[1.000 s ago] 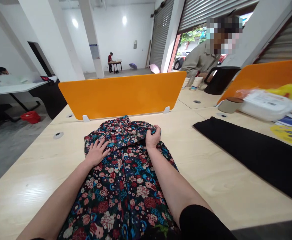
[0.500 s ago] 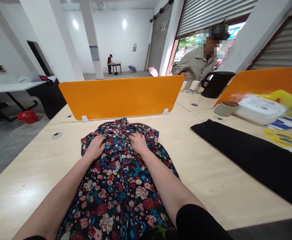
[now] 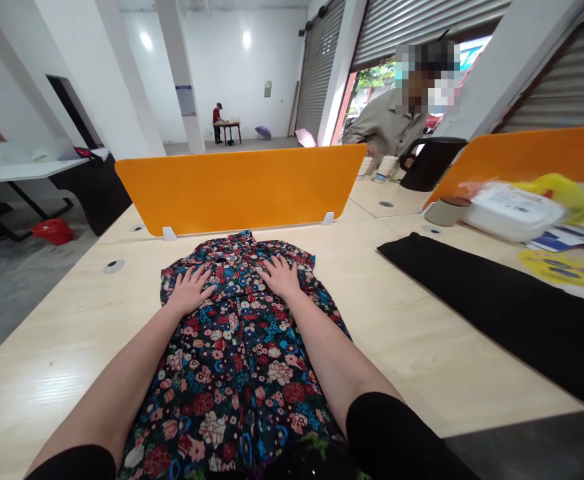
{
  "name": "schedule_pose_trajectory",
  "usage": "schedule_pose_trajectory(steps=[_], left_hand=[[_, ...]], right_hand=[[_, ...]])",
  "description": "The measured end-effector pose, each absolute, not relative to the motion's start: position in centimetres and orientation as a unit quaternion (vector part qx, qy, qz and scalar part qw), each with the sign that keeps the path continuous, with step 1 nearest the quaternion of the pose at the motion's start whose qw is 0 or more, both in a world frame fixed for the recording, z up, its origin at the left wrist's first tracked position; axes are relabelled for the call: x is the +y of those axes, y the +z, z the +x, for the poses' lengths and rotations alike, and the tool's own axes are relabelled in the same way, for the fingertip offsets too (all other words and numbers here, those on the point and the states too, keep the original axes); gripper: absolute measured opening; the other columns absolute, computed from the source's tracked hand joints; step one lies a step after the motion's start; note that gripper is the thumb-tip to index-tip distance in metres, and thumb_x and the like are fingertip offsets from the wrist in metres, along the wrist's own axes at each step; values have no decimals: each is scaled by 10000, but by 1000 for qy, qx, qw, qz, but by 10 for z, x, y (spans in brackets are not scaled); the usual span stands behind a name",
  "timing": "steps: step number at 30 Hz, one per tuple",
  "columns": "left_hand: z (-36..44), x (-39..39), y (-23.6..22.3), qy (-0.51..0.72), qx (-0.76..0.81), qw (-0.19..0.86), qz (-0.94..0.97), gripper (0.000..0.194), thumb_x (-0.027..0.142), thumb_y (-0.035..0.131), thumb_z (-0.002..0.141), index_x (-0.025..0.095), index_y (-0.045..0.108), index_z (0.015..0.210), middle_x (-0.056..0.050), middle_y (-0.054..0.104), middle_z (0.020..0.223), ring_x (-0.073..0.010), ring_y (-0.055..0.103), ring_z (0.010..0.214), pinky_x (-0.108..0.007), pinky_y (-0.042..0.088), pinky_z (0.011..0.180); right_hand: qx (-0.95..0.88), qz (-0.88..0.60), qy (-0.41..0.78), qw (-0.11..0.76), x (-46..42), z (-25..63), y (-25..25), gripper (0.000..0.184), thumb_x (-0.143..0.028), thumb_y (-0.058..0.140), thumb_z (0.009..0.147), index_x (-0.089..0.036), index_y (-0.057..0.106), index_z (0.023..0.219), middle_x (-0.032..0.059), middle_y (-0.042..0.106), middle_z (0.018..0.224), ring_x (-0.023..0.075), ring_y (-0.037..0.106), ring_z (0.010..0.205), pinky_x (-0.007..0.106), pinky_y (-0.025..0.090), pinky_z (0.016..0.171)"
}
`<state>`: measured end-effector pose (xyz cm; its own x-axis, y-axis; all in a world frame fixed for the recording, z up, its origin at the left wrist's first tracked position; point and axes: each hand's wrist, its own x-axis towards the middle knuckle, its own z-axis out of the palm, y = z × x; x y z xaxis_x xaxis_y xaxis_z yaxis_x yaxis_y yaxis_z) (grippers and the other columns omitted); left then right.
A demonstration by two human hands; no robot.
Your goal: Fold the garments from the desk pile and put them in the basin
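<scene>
A dark floral dress point(image 3: 239, 347) with a collar and short sleeves lies spread on the pale wooden table point(image 3: 62, 333), its collar end pointing away from me. My left hand point(image 3: 190, 291) rests on the left of its chest, palm down with the fingers spread. On the right of the chest, my right hand point(image 3: 281, 276) also lies flat, fingers apart. Neither hand grips the cloth. The dress's lower end runs out of view beneath me.
An orange divider point(image 3: 242, 190) stands beyond the collar. To the right lies a folded black garment point(image 3: 497, 313), with a cup point(image 3: 448, 211), a white plastic container point(image 3: 515, 208) and a black jug point(image 3: 432, 163) behind it. A person in a beige shirt point(image 3: 389, 123) is across the table.
My fingers have spread and flattened on the chest of the dress. My left hand has shifted slightly toward me. The camera view has moved a little.
</scene>
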<state>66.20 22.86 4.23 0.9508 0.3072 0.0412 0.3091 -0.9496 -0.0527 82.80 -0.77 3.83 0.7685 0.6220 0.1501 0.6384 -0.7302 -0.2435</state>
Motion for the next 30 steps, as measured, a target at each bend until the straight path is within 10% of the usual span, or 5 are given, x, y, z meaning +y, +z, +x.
schedule_pose_trajectory(steps=[30], left_hand=[[629, 228, 64, 14, -271, 32, -962, 639, 568, 241, 942, 275, 299, 1507, -103, 211, 1602, -411, 157, 1447, -682, 209, 1084]], right_hand=[[-332, -940, -28, 69, -53, 844, 46, 665, -632, 228, 951, -294, 291, 1520, 48, 211, 1605, 381, 133, 1449, 677, 61, 1111]])
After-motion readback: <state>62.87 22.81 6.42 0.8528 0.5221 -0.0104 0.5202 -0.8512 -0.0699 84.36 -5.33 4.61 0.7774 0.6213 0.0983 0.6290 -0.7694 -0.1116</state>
